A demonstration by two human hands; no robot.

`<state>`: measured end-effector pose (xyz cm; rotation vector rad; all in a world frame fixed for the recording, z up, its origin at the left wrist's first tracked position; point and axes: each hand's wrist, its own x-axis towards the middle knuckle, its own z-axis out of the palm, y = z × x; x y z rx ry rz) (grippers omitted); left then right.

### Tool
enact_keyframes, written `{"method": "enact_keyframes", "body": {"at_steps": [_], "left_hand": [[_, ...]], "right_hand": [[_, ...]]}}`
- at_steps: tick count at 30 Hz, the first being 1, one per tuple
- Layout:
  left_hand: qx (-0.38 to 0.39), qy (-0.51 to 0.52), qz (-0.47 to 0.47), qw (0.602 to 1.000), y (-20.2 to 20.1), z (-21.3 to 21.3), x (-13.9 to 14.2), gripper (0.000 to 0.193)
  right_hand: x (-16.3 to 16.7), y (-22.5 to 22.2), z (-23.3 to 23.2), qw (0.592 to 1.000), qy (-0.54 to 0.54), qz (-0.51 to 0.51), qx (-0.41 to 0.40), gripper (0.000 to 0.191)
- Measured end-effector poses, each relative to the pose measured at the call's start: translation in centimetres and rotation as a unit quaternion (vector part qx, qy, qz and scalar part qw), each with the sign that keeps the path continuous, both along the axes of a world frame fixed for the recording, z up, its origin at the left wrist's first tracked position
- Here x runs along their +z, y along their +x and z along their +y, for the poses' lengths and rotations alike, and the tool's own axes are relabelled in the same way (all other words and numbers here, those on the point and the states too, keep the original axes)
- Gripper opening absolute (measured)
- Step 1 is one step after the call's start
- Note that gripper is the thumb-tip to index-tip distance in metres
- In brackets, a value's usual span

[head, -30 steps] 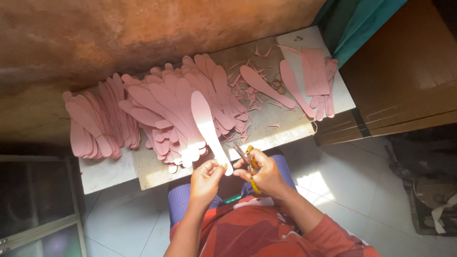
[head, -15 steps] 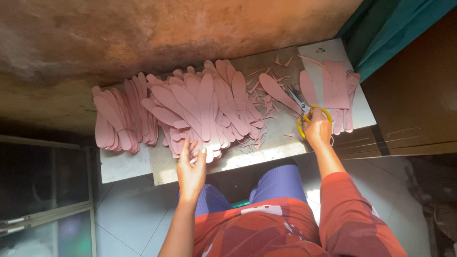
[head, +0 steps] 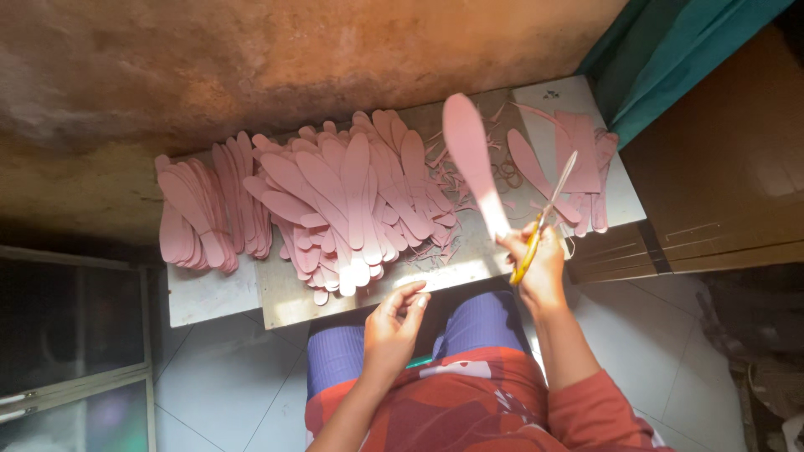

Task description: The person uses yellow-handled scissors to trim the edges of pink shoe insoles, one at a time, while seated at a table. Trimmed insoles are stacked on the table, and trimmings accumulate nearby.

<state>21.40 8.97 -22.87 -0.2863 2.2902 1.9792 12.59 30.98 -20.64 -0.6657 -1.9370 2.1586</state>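
My right hand (head: 543, 269) grips yellow-handled scissors (head: 548, 209), blades pointing up and away. The same hand pinches the narrow end of a long pink sole-shaped cutout (head: 471, 155), which stands up over the table. My left hand (head: 394, 322) hovers empty with fingers loosely spread, just off the table's front edge above my lap. In front of it lies a big heap of matching pink cutouts (head: 352, 201).
A second pile of pink cutouts (head: 205, 209) lies at the table's left end, and a stack of pink sheets (head: 586, 155) at the right. Thin pink trimmings (head: 444, 180) litter the grey tabletop (head: 213, 297). Beyond stands a rough brown wall (head: 251, 59); a wooden cabinet (head: 720, 167) is on the right.
My right hand has drawn back from the right-hand stack, now carrying a pink cutout with the scissors. My left hand has lifted off the heap and pulled toward my lap.
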Motion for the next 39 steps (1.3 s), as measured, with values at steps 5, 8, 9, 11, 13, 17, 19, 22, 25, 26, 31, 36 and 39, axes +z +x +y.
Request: {"method": "enact_keyframes", "body": {"at_steps": [5, 8, 9, 11, 13, 17, 19, 22, 25, 26, 31, 36, 39], "left_hand": [[-0.029, 0.078, 0.019, 0.996, -1.0, 2.1, 1.7, 0.03], [-0.019, 0.076, 0.027, 0.997, -0.5, 1.9, 1.4, 0.017], [-0.005, 0.113, 0.007, 0.994, -0.2, 1.8, 1.2, 0.015], [0.018, 0.161, -0.019, 0.987, 0.2, 1.4, 0.6, 0.013], [0.039, 0.183, -0.032, 0.982, 0.5, 0.8, 0.0, 0.013], [0.039, 0.195, -0.028, 0.98, 0.7, -0.4, -0.6, 0.014], [0.029, 0.182, -0.033, 0.982, 1.1, -0.7, -0.5, 0.016], [0.018, 0.178, -0.039, 0.983, 1.3, -0.4, -0.3, 0.022], [-0.003, 0.186, -0.041, 0.982, 1.7, 0.2, -0.5, 0.023], [-0.008, 0.192, -0.042, 0.98, 1.8, 0.4, -0.7, 0.023], [0.017, 0.212, 0.002, 0.977, 1.0, 0.1, -0.9, 0.017], [0.104, 0.253, 0.091, 0.958, -0.6, -3.1, -0.3, 0.015], [0.123, 0.251, 0.071, 0.958, -0.6, -3.8, -0.3, 0.019]], "right_hand": [[0.0, 7.5, -2.3, 0.983, -0.113, -0.02, 0.146, 0.036], [-1.0, 10.1, -3.0, 0.967, -0.154, -0.058, 0.194, 0.033], [-1.5, 10.6, -3.2, 0.965, -0.165, -0.059, 0.196, 0.031], [-2.4, 11.2, -3.3, 0.961, -0.185, -0.062, 0.197, 0.027], [-3.0, 11.0, -3.1, 0.959, -0.195, -0.046, 0.203, 0.021], [-3.2, 11.0, -2.8, 0.963, -0.122, -0.139, 0.197, 0.023], [-2.8, 11.4, -2.8, 0.952, -0.045, -0.157, 0.257, 0.025], [-2.3, 12.0, -3.3, 0.94, -0.024, -0.131, 0.314, 0.02], [-2.3, 13.0, -4.1, 0.946, -0.058, -0.113, 0.299, 0.015], [-2.3, 13.2, -4.2, 0.949, -0.07, -0.113, 0.284, 0.017], [-2.1, 13.4, -2.8, 0.943, -0.011, -0.153, 0.296, 0.022], [-2.7, 13.2, -1.7, 0.96, -0.064, -0.141, 0.232, 0.021], [-2.8, 12.0, -0.8, 0.984, -0.099, -0.033, 0.147, 0.019]]}}
